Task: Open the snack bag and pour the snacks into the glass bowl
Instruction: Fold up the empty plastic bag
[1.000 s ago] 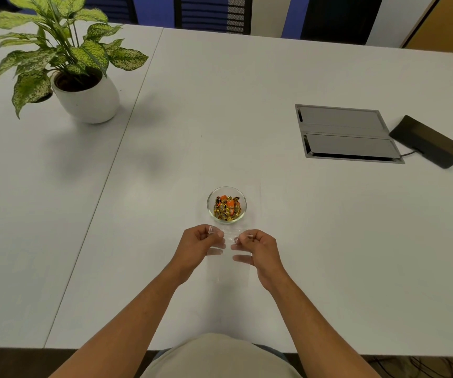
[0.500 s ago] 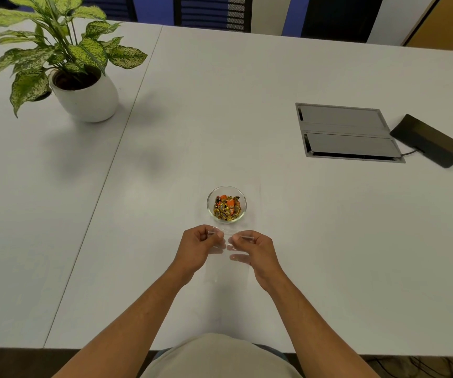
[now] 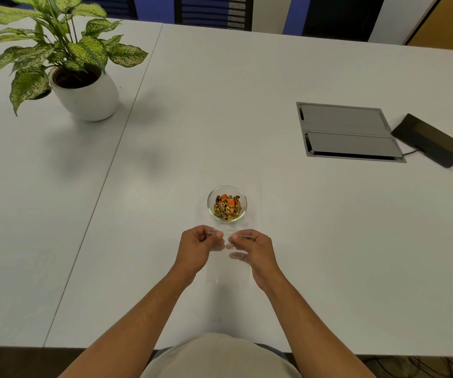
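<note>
Both hands, left hand (image 3: 196, 245) and right hand (image 3: 252, 248), pinch the clear, seemingly empty snack bag (image 3: 228, 266); a careless sweep forward could knock the filled glass bowl (image 3: 227, 203).

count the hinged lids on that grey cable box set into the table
2. Far lid lies toward the table's back edge; near lid sits just in front of it, beside the black device. Both are in the grey cable box, right of the glass bowl. None looks hidden.
</note>
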Demonstrator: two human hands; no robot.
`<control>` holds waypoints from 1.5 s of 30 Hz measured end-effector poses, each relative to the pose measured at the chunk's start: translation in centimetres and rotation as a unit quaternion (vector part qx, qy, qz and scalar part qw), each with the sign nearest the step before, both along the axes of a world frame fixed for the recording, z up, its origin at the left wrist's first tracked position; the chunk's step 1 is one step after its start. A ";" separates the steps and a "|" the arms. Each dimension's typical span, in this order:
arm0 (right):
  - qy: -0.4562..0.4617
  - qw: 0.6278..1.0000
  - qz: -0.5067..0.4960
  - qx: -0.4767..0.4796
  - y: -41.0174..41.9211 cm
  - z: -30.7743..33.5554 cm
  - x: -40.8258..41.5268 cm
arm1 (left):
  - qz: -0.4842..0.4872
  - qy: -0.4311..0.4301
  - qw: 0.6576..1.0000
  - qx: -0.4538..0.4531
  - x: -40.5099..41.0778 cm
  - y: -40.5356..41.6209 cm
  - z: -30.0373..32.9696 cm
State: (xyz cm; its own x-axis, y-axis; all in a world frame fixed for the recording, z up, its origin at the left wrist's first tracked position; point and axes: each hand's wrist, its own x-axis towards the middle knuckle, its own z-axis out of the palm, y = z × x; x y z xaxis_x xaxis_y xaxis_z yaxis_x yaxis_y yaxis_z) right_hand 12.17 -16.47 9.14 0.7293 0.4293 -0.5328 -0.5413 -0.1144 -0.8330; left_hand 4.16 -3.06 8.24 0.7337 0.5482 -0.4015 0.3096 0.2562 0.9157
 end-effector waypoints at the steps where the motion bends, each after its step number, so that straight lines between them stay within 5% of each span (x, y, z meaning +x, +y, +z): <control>1: -0.001 1.000 0.000 0.000 0.0 0.0 0.0 | 0.001 -0.002 1.000 -0.004 0.0 0.0 0.0; 11: -0.012 1.000 0.004 -0.010 -0.1 0.2 0.1 | -0.040 -0.023 0.997 -0.057 -0.2 0.0 0.2; 45: 0.009 0.998 0.059 0.014 -0.5 -0.6 -0.4 | -0.071 0.004 0.997 -0.028 -0.4 0.0 -0.3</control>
